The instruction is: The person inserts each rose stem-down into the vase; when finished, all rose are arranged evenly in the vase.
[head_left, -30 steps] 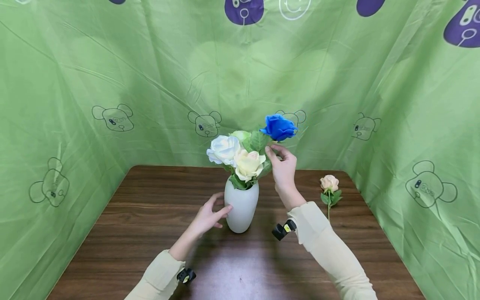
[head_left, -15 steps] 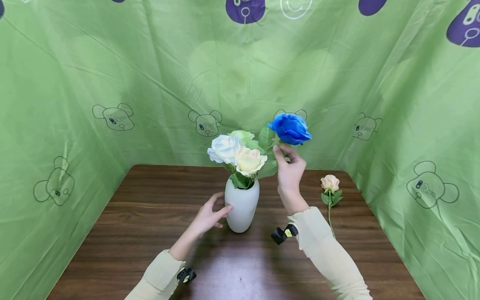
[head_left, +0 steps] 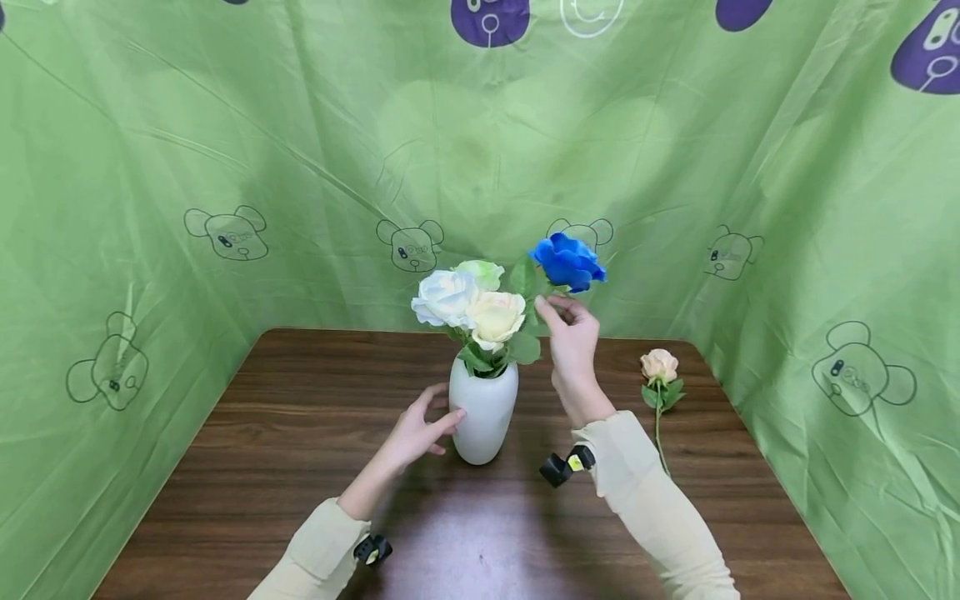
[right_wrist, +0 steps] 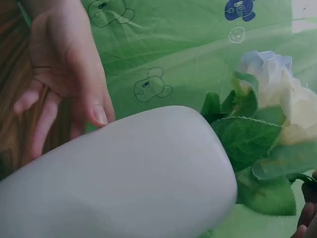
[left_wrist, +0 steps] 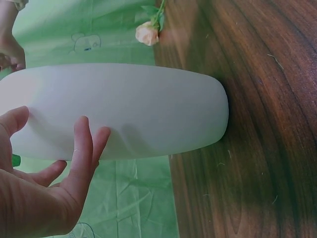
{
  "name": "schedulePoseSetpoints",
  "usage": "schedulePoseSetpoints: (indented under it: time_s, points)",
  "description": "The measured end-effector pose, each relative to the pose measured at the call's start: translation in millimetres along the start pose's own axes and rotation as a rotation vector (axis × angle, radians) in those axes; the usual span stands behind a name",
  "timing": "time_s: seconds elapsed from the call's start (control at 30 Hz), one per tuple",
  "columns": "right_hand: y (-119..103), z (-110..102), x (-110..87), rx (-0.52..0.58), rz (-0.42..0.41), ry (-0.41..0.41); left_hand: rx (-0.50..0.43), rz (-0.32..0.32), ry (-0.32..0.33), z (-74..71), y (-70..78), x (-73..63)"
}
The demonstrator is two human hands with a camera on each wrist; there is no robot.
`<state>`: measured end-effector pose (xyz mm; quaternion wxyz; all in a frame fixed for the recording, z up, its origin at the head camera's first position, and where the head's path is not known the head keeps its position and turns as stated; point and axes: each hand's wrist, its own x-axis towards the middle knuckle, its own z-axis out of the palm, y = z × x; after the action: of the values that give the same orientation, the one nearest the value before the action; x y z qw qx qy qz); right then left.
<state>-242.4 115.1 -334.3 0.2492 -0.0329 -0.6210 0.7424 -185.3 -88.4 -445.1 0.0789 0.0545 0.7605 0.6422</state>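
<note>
A white vase (head_left: 482,421) stands upright on the table, bearing a pale blue-white rose (head_left: 444,297), a cream rose (head_left: 497,319) and a light green rose (head_left: 482,271). My left hand (head_left: 411,433) touches the vase's left side with thumb and spread, fairly straight fingers, also seen on the vase (left_wrist: 129,109) in the left wrist view. Up at the right, my right hand (head_left: 575,350) pinches a blue rose (head_left: 567,262) by the stem just below its bloom. Leaves and the vase rim hide the lower stem, so where it ends I cannot tell.
A pale pink rose (head_left: 659,366) with leaves lies on the right of the brown wooden table (head_left: 300,433), partly behind the right sleeve (head_left: 645,492). Green printed cloth (head_left: 300,167) hangs behind the table and on both sides.
My right hand swung the blue rose to the right, then partway back left and slightly down. The vase roses shifted a little. My left hand stayed on the vase.
</note>
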Motion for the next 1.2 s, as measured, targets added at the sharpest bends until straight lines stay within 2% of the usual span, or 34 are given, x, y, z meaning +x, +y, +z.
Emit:
schedulePoseSetpoints:
  time_s: [0.17, 0.37, 0.53, 0.8, 0.93, 1.1, 1.2]
  points:
    - [5, 5, -2.6, -0.106, 0.065, -0.132, 0.002, 0.007, -0.008, -0.3, 0.0, 0.2]
    - [8, 8, -6.1, -0.183, 0.025, -0.259, -0.01, 0.004, -0.031, -1.6, -0.3, 1.2]
    - [9, 8, -7.1, -0.21, 0.0, -0.334, -0.006, -0.012, -0.031, -2.1, -0.1, 1.3]
    - [16, 9, -7.9, -0.261, -0.031, -0.337, -0.007, -0.01, -0.021, -1.6, -1.9, 1.9]
    - [22, 8, -8.7, -0.28, 0.002, -0.351, -0.011, -0.005, -0.021, -1.5, -1.5, 0.8]
    - [28, 5, -8.9, -0.275, 0.047, -0.347, -0.016, -0.002, -0.041, -1.3, 16.9, -8.4]
    - [29, 4, -8.8, -0.25, 0.043, -0.347, -0.014, -0.001, -0.041, -1.3, 16.6, -7.8]
